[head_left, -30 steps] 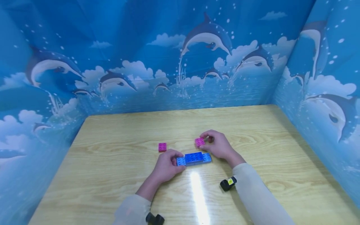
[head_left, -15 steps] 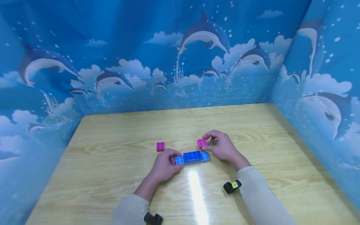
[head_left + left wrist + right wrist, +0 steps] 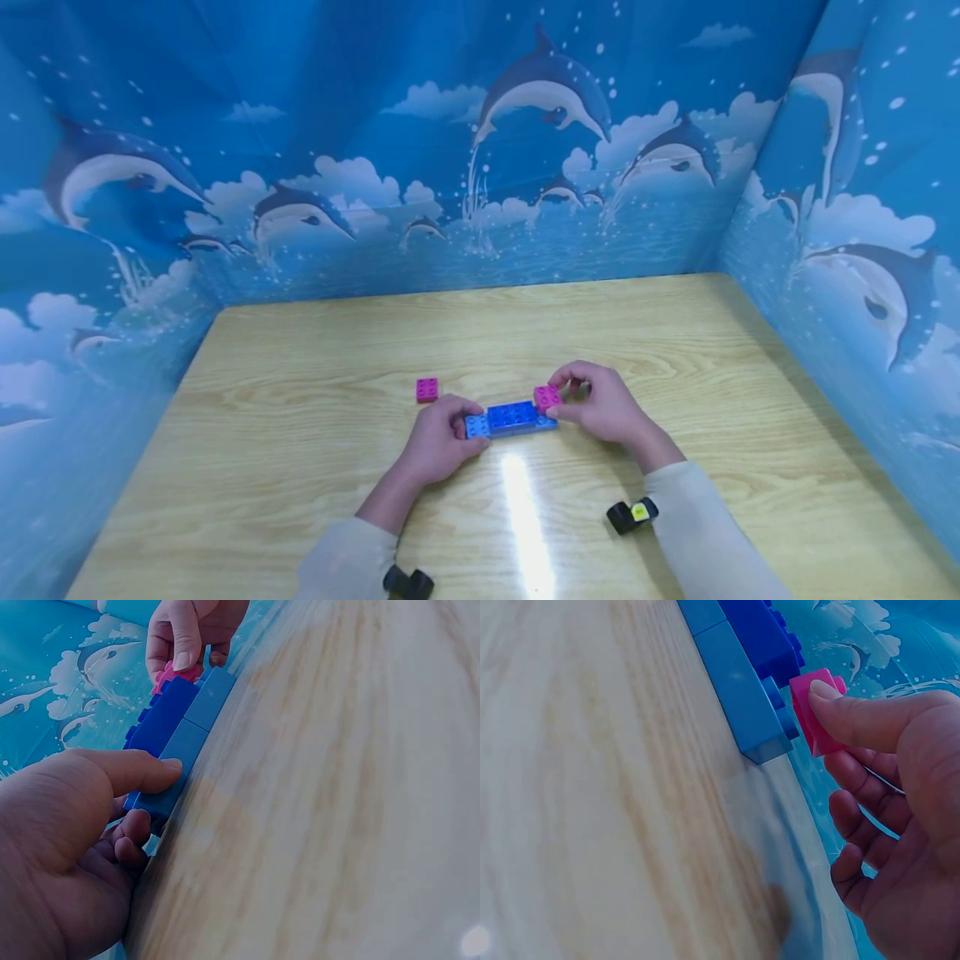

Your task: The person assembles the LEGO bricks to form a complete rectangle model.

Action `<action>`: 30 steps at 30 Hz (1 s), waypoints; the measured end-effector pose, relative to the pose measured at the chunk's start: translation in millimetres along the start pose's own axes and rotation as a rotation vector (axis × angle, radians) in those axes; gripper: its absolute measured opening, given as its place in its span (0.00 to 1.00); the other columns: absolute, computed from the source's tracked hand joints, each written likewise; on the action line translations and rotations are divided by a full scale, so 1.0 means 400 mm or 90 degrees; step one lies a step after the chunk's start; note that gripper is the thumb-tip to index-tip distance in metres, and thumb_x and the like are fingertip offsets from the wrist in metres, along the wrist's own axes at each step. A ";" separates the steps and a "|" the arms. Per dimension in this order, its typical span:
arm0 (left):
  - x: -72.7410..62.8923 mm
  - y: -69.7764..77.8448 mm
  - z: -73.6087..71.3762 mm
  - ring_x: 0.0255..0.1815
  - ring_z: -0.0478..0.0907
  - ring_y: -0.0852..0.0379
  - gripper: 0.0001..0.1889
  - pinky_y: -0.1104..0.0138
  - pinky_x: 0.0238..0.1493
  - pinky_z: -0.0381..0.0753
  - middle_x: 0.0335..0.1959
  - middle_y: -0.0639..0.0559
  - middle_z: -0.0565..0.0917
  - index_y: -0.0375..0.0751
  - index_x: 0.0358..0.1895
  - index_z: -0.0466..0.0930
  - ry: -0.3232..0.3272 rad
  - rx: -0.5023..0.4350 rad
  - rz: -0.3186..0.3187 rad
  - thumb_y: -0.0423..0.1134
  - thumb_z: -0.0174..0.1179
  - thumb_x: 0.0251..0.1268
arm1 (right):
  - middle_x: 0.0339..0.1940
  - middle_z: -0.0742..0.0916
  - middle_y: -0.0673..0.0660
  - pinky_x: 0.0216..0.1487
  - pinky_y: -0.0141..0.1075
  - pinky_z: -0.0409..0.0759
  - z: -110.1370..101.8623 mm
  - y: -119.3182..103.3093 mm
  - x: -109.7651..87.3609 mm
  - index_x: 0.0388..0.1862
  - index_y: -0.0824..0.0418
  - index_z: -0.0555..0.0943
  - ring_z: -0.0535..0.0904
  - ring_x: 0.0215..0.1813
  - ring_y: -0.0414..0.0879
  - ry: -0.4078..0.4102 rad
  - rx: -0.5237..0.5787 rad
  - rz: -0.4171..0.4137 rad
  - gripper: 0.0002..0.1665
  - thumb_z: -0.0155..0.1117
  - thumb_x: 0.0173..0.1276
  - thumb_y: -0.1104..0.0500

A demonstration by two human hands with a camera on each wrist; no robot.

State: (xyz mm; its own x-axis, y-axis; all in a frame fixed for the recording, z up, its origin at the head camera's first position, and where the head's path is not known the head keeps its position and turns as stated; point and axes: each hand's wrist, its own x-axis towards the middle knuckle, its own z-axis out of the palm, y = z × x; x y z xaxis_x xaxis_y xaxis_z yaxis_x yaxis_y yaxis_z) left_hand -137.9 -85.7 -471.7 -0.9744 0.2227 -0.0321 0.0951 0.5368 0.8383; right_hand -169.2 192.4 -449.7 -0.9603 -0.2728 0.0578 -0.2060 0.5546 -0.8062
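Observation:
On the table, two light blue bricks [image 3: 739, 690] stand end to end with a dark blue brick [image 3: 512, 415] across their middle. My left hand [image 3: 441, 442] grips the left end of this row, thumb on the near side. Between thumb and fingers, my right hand [image 3: 603, 404] pinches a pink brick [image 3: 817, 712]. It hangs just above the bare studs at the row's right end, beside the dark blue brick, and a gap shows under it in the right wrist view. A second pink brick [image 3: 427, 390] lies on the table behind my left hand.
The wood-grain table [image 3: 300, 350] is backed by a blue dolphin-print curtain [image 3: 375, 167], which also hangs at both sides. A black wrist camera [image 3: 632, 515] sits below the right hand, another black camera [image 3: 408, 582] at the left wrist.
My right hand has brought its pink brick nearer and slightly right, from behind the row to over its right end. My left hand keeps its grip, and the view has shifted slightly.

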 end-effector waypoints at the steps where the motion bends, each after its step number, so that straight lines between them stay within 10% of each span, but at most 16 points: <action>1: 0.000 -0.001 0.000 0.29 0.72 0.55 0.19 0.67 0.28 0.75 0.30 0.52 0.75 0.44 0.48 0.83 0.000 -0.001 0.001 0.35 0.76 0.51 | 0.38 0.83 0.48 0.43 0.46 0.76 0.000 0.001 -0.003 0.44 0.50 0.83 0.76 0.42 0.52 -0.003 -0.002 -0.003 0.20 0.82 0.52 0.56; 30: 0.002 -0.005 -0.003 0.30 0.72 0.56 0.18 0.67 0.29 0.75 0.30 0.52 0.75 0.44 0.46 0.83 -0.003 -0.012 0.019 0.34 0.76 0.51 | 0.36 0.83 0.45 0.41 0.44 0.77 0.015 0.018 -0.008 0.43 0.49 0.86 0.77 0.40 0.49 -0.047 -0.002 -0.102 0.20 0.82 0.51 0.62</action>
State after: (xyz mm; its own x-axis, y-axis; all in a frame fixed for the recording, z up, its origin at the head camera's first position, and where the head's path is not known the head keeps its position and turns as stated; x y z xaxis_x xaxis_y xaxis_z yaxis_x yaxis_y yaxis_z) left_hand -139.1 -87.4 -472.8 -0.9703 0.2417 -0.0096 0.1198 0.5145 0.8491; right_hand -166.3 192.5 -459.4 -0.8984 -0.4154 0.1423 -0.3569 0.5020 -0.7878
